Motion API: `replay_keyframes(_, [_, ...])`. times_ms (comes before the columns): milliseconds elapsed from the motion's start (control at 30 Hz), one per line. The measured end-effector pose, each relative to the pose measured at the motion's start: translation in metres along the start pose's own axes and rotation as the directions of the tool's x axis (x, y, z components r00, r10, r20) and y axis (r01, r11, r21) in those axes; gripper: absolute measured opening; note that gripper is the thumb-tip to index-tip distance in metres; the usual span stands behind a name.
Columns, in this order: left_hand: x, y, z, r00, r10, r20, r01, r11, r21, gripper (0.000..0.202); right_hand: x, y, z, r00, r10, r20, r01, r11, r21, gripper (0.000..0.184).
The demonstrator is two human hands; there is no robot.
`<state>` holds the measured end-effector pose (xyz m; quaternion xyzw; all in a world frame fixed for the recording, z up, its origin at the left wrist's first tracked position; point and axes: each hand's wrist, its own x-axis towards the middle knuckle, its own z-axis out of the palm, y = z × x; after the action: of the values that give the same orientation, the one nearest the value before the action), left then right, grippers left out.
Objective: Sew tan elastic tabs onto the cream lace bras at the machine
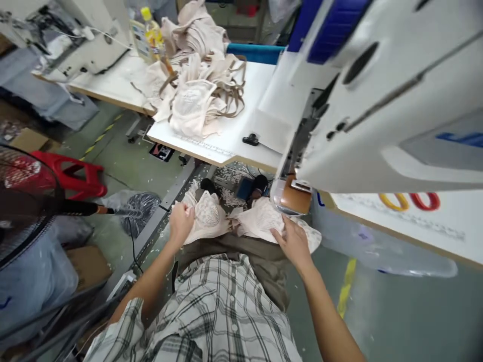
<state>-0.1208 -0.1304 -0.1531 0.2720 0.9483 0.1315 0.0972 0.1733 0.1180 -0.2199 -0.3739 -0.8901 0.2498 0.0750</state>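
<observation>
A pale pink lace bra lies spread across my lap, its two cups side by side. My left hand is closed on the edge of the left cup, fingers curled round the fabric. At the other end, my right hand grips the lower edge of the right cup, thumb apart from the fingers. Just above my right hand is the sewing machine's front end, with an orange-brown plate; it hides part of the bra's upper right edge.
Bras with brown straps are heaped on the white table, near a yellow-capped bottle. The large sewing machine fills the right side. At left are a fan and a red stool. Yellow and red rings lie right.
</observation>
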Motion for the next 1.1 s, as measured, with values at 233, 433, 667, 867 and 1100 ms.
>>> replay_keyframes(233, [-0.039, -0.018, -0.031, 0.982, -0.144, 0.123, 0.149, 0.988, -0.031, 0.034, -0.008, -0.089, -0.011, 0.999, -0.051, -0.017, 0.053, 0.958, 0.283, 0.061])
replay_keyframes(433, [-0.069, 0.079, -0.072, 0.899, 0.382, 0.216, -0.314, 0.903, -0.294, 0.043, 0.004, -0.175, -0.058, 0.716, -0.523, 0.462, 0.269, 0.818, 0.508, 0.044])
replay_keyframes(667, [-0.031, 0.193, -0.065, 0.667, 0.486, 0.565, 0.294, 0.525, -0.799, 0.037, -0.019, -0.138, -0.21, 0.804, -0.448, 0.391, 0.144, 0.785, 0.603, 0.037])
replay_keyframes(867, [-0.049, 0.24, -0.032, 0.658, 0.469, 0.589, 0.476, 0.347, -0.808, 0.048, -0.001, -0.044, -0.261, 0.84, -0.292, 0.458, 0.039, 0.873, 0.486, 0.024])
replay_keyframes(1100, [-0.056, 0.244, -0.021, 0.727, 0.543, 0.42, -0.055, 0.656, -0.753, 0.049, 0.169, 0.07, -0.308, 0.802, 0.487, -0.347, -0.441, 0.874, 0.207, 0.039])
